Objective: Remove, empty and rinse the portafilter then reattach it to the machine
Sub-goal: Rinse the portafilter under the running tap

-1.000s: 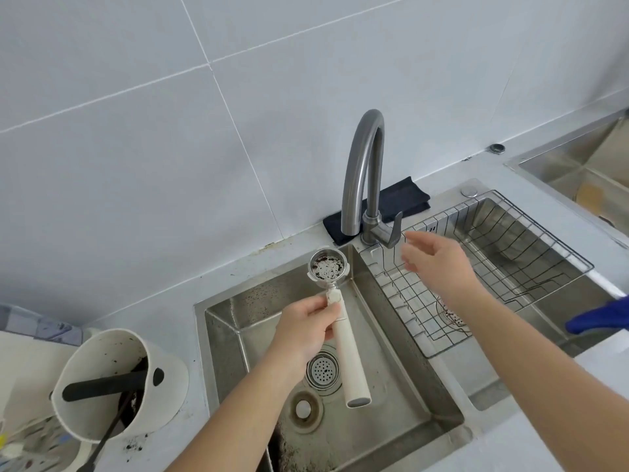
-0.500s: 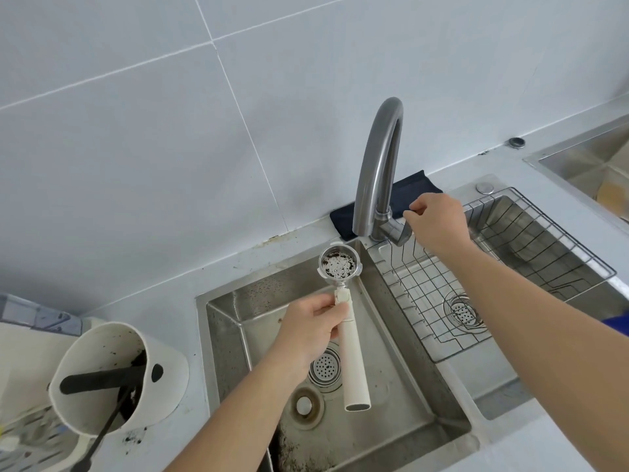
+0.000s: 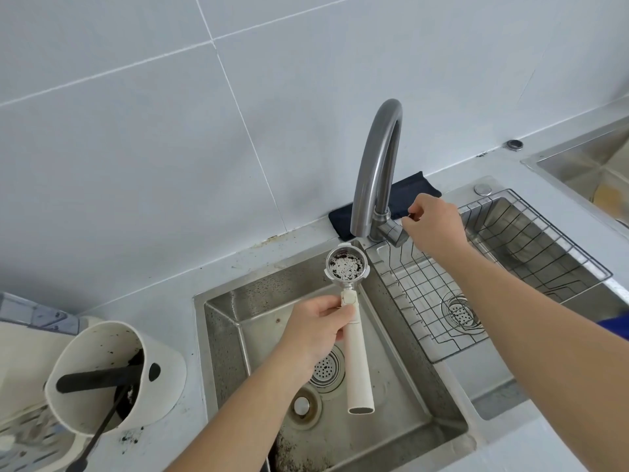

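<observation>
My left hand (image 3: pixel 316 330) grips the white handle of the portafilter (image 3: pixel 355 362) over the left sink basin (image 3: pixel 401 417). Its metal basket (image 3: pixel 346 265) faces up under the spout of the grey tap (image 3: pixel 376 165), with dark coffee specks inside. My right hand (image 3: pixel 434 226) is closed on the tap's lever at the tap base. No water is visible running.
A white knock box (image 3: pixel 160 379) with a black bar and coffee grounds stands left of the sink. A wire rack (image 3: pixel 510 267) sits in the right basin. A dark cloth (image 3: pixel 418 189) lies behind the tap. Another steel basin (image 3: pixel 585 165) is at far right.
My right hand moved from open air up to the tap lever and closed on it. The portafilter stayed under the spout in my left hand.
</observation>
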`<state>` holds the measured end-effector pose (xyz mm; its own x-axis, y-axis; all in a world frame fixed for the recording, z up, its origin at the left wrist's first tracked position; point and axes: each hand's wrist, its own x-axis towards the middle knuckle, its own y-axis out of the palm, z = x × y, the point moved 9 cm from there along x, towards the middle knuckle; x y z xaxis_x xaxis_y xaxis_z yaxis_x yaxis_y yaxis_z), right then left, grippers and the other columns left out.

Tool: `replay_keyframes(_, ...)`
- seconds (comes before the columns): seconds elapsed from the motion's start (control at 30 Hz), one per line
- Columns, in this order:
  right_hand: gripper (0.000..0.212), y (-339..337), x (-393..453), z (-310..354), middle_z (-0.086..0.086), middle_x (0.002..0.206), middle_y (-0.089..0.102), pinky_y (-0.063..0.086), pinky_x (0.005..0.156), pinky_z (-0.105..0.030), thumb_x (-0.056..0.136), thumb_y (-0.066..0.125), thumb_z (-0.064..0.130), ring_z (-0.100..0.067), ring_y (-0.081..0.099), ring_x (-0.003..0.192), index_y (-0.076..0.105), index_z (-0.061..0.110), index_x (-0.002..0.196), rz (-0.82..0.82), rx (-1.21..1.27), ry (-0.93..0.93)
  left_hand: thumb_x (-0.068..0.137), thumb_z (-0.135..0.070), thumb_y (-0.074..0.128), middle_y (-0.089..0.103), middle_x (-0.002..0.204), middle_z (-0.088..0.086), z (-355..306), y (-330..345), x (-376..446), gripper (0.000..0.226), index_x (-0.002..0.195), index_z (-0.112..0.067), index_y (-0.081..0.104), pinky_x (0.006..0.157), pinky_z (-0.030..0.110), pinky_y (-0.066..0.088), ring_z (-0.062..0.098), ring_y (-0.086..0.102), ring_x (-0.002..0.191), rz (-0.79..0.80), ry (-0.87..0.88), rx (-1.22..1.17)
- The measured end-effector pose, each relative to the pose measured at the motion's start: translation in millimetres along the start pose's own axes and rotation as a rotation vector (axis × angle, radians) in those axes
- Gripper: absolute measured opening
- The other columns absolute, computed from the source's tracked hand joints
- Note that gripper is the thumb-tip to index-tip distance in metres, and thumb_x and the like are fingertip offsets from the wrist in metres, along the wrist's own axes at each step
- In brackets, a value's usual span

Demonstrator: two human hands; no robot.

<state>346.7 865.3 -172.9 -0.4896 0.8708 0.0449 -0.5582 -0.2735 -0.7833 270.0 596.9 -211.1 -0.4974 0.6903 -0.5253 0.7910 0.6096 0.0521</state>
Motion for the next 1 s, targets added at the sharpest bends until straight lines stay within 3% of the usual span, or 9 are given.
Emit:
replay_keyframes(0.2,0.005,1.2,-4.2,-9.3,-0.007,0.073,0.068,0.047,0.048,-0.027,0.088,0.061,0.016,-0.016,0.053,0.053,0.059,0.012,0.085,-0.029,0.04,0.012,0.089,-0.01,0.066,0.075,0.088,0.004,-0.1,-0.8,0.7,0.012,0.095,-0.015,0.075,0.068,0.022,0.055,0.011,0.07,0.077,0.001,0.011,0.006)
replay_keyframes(0.4,0.006,3.1,-6.0,-14.9,-0.004,0.077,0.069,0.049,0.05,-0.027,0.089,0.061,0.019,-0.018,0.057,0.058,0.059,0.017,0.084,-0.031,0.079,0.038,0.088,-0.01,0.067,0.074,0.082,0.0,2.6,1.3,1.4,0.011,0.095,-0.014,0.075,0.067,0.022,0.055,0.009,0.069,0.072,0.013,0.008,0.017)
replay_keyframes(0.57,0.007,3.6,-7.4,-18.5,-0.005,0.076,0.069,0.047,0.047,-0.025,0.09,0.06,0.019,-0.015,0.055,0.058,0.059,0.016,0.084,-0.038,0.098,0.039,0.087,-0.013,0.068,0.077,0.087,0.002,3.8,1.6,6.0,0.014,0.098,-0.017,0.075,0.078,0.032,0.059,0.014,0.071,0.079,0.019,0.009,0.043)
replay_keyframes(1.0,0.006,3.2,-9.8,-22.6,0.001,0.077,0.068,0.05,0.05,-0.027,0.091,0.062,0.022,-0.012,0.058,0.061,0.061,0.016,0.089,-0.053,0.128,0.047,0.087,-0.016,0.068,0.077,0.089,0.0,6.4,-0.6,8.7,0.018,0.104,-0.014,0.074,0.073,0.027,0.057,0.013,0.071,0.08,0.019,0.017,0.058)
